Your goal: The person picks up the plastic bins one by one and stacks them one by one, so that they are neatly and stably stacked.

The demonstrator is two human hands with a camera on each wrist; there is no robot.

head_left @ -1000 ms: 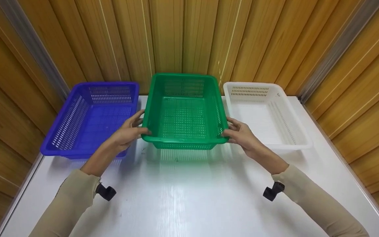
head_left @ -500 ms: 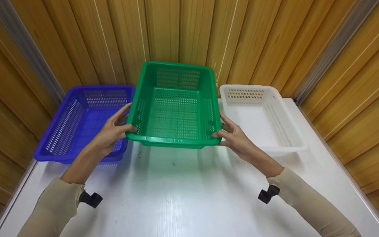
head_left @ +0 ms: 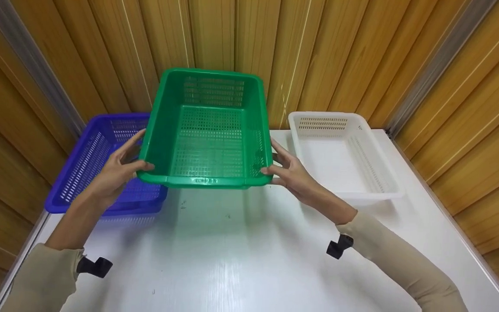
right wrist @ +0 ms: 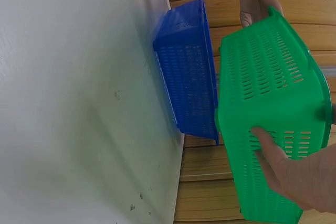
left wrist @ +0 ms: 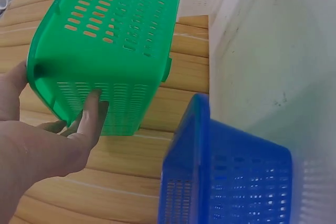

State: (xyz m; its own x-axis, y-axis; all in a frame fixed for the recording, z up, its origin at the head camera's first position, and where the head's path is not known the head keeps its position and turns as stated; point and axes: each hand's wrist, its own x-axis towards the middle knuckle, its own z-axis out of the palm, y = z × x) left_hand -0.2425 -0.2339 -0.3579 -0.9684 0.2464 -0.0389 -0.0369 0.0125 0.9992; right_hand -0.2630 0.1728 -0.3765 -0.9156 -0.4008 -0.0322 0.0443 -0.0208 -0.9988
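A green plastic basket (head_left: 210,141) with slotted walls is held up above the table, and nothing lies inside it. My left hand (head_left: 117,173) grips its near left corner, thumb over the rim and fingers against the outer wall. At the near right corner my right hand (head_left: 295,175) holds it in the same way. The blue-purple basket (head_left: 76,173) stands on the table at the left, partly covered by the green one. In the left wrist view the left hand's fingers (left wrist: 92,116) lie on the slotted side of the green basket.
A white basket (head_left: 388,173) stands at the right of the white table (head_left: 232,251). Yellow-brown wood-look panels (head_left: 249,39) close off the back and both sides, with grey metal strips in the corners.
Both hands have raised the green basket and carried it left, from between the other two baskets to partly over the blue-purple one. The white and blue-purple baskets stay in place.
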